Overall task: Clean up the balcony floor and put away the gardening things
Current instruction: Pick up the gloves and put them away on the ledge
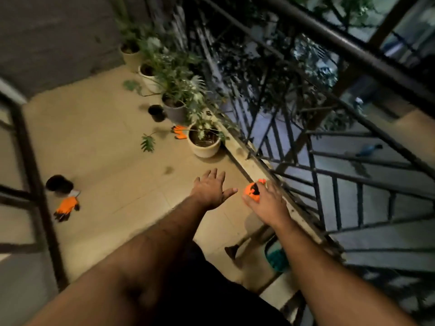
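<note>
Both forearms reach out over the balcony floor (98,142). Fingers of the left hand (210,190) are spread and hold nothing, while the right hand (266,202) grips a bunched orange glove (253,192) near the railing (329,184). The step looks like gathering scattered gloves: a second glove (67,208) lies well to the left beside a black pot (58,184), and a third (180,132) sits just beside the nearest cream planter (204,147). Next, the free hand likely needs to reach low for one of these.
</note>
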Demonstrator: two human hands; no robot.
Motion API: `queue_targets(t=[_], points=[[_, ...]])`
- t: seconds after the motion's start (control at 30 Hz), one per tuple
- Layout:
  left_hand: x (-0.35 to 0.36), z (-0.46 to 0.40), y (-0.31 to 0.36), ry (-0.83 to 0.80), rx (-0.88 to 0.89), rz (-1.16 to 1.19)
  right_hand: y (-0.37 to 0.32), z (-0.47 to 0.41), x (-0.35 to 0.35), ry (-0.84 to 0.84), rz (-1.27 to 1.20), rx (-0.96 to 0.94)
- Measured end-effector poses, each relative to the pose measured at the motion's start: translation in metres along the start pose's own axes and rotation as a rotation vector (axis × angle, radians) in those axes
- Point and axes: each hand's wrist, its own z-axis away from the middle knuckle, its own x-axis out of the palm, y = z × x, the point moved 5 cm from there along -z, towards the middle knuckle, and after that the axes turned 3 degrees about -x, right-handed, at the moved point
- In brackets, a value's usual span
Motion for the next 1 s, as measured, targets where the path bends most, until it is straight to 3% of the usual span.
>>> queue_targets(t=[0.3,0.6,1.0], points=[[-0.050,0.047,-0.160,0.129,-0.252,0.149,-0.171,-0.043,-0.001,-0.050,0.114,-0.252],[-0.081,0.089,-0.350,0.130,-0.439,0.195,-0.351,-0.066,0.066,-0.160,0.101,-0.380],[-0.079,0.080,-0.470,0.169,-0.648,0.428,-0.490,-0.130,0.108,-0.308,0.148,-0.514]])
